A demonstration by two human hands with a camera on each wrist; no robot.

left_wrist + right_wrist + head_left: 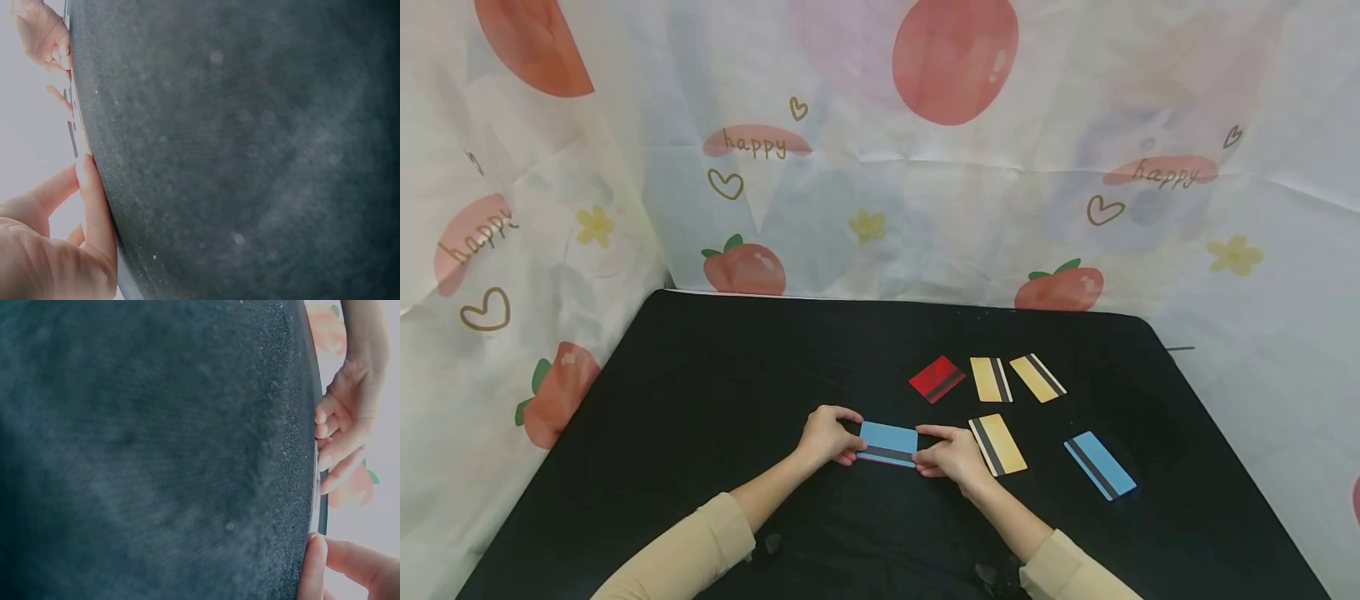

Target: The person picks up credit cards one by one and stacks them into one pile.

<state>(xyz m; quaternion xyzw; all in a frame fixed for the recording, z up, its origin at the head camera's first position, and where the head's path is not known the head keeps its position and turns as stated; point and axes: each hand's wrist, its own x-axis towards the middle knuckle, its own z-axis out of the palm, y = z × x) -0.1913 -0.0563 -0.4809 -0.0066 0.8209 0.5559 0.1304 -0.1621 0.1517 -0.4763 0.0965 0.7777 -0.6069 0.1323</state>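
Observation:
A blue card (889, 437) with a dark stripe along its near side lies between both hands, low at the black table in the head view. A thin reddish edge shows beneath its near side. My left hand (829, 435) holds the card's left end, index finger at the far corner and thumb at the near one. At the opposite end my right hand (953, 457) grips the right corners the same way. Both wrist views see the card nearly edge-on, with the left hand (59, 250) and the right hand (347, 569) close to the tabletop.
Right of the hands lie a red card (937, 380), a yellow card (991, 379), another yellow card (1037, 377) and a third yellow card (1000, 446) beside the right wrist. Farther right is a second blue card (1101, 467). A printed curtain (925, 225) surrounds the black table (737, 358).

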